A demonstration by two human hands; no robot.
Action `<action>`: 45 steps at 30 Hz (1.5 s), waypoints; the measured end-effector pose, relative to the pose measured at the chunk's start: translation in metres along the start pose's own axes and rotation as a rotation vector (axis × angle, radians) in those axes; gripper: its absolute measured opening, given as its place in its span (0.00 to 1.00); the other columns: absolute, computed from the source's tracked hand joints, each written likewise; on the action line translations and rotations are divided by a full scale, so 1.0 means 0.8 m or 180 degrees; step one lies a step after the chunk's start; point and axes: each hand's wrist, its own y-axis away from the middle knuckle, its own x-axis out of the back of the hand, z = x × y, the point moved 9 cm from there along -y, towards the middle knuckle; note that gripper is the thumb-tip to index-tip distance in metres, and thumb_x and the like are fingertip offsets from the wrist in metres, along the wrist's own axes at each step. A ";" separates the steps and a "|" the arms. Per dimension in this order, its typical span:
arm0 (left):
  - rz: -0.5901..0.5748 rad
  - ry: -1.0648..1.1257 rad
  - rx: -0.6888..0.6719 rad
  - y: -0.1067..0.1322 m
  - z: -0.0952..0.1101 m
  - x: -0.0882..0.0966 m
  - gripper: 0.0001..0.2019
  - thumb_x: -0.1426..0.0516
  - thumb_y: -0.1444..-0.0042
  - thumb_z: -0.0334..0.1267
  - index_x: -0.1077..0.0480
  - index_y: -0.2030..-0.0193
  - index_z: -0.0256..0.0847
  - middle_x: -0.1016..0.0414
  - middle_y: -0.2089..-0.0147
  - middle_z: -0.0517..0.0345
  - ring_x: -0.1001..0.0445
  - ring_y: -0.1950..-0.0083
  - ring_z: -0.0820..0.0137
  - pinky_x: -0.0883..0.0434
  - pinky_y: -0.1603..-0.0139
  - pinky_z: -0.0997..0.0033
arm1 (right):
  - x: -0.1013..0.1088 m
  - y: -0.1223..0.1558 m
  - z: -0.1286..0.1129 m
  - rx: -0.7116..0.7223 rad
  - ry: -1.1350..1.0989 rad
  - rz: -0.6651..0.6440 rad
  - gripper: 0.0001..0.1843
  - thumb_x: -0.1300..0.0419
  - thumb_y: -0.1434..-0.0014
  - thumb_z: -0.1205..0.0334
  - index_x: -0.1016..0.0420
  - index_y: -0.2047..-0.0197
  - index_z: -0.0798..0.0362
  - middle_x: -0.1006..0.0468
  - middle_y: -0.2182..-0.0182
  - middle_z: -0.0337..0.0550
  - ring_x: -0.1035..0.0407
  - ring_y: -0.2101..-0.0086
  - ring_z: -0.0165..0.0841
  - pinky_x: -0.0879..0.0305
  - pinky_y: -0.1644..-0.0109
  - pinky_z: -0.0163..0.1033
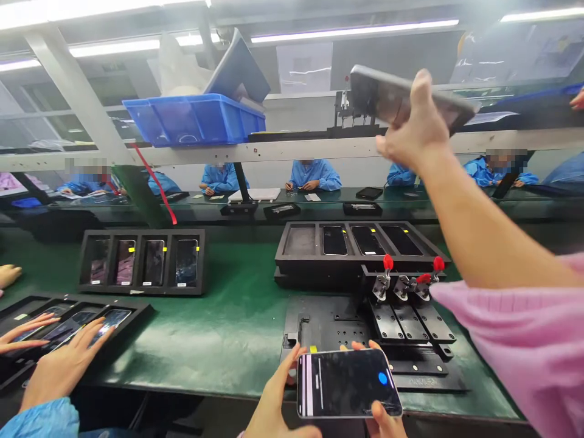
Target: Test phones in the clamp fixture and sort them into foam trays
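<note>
A smartphone (349, 384) lies sideways between my two hands, its screen facing me with pale vertical stripes at the left and a blue dot at the right. My left hand (278, 398) grips its left end. On the lower right edge, my right hand (385, 420) has its thumb near the blue dot, with fingertips showing along the top edge. A yellow tab (313, 349) sticks up behind the phone. Just beyond is a black test fixture (326, 322) with red-tipped toggle clamps (387, 263); the phone hides part of its front.
A co-worker's pink-sleeved arm (483, 219) crosses at right, holding a dark flat device (401, 97). Black trays with phones stand behind the fixture (292, 267) and at left (143, 291). At far left, another person's hands (64, 365) touch phones. A blue bin (191, 121) sits overhead.
</note>
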 end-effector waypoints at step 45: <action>-0.0485 -0.0463 0.0183 -0.100 -0.046 -0.017 0.51 0.34 0.61 0.45 0.62 0.35 0.52 0.45 0.35 0.52 0.47 0.35 0.61 0.51 0.35 0.55 | 0.015 0.473 0.044 -0.2737 0.1977 -0.0328 0.23 0.45 0.42 0.49 0.33 0.48 0.53 0.26 0.58 0.47 0.31 0.73 0.30 0.30 0.67 0.35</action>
